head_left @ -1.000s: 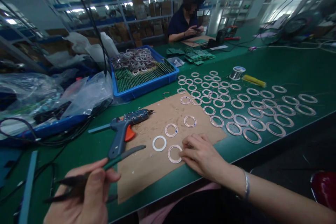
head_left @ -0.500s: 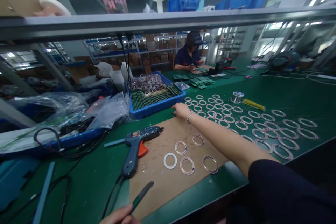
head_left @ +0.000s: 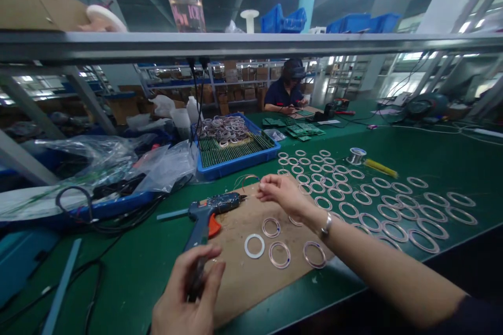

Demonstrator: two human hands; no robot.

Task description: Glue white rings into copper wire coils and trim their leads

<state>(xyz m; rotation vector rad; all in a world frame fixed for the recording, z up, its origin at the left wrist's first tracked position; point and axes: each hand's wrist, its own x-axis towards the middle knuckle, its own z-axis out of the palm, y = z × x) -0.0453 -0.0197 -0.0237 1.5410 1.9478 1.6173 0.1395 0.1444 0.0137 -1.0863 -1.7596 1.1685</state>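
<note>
My left hand (head_left: 184,290) is closed around a dark slim tool (head_left: 196,278), mostly hidden by the fingers, in front of the glue gun (head_left: 214,209). Over the back of the brown board (head_left: 251,293), my right hand (head_left: 281,193) pinches a thin curved piece with fine wires (head_left: 250,177). It looks like a wire coil ring seen nearly edge-on, just beyond the glue gun's nozzle. On the board lie a white ring (head_left: 254,246) and several copper-coloured coil rings (head_left: 280,255).
Many coil rings (head_left: 361,197) spread over the green table at right, near a solder spool (head_left: 356,155). A blue tray (head_left: 236,166) holds circuit boards and piled rings. Plastic bags (head_left: 165,167) and cables lie left. A shelf (head_left: 251,44) crosses above; a co-worker (head_left: 288,89) sits beyond.
My right hand has drawn back towards me from beside the tray, now with the curved piece in its fingers. My left hand has risen further into view, the tool now mostly hidden.
</note>
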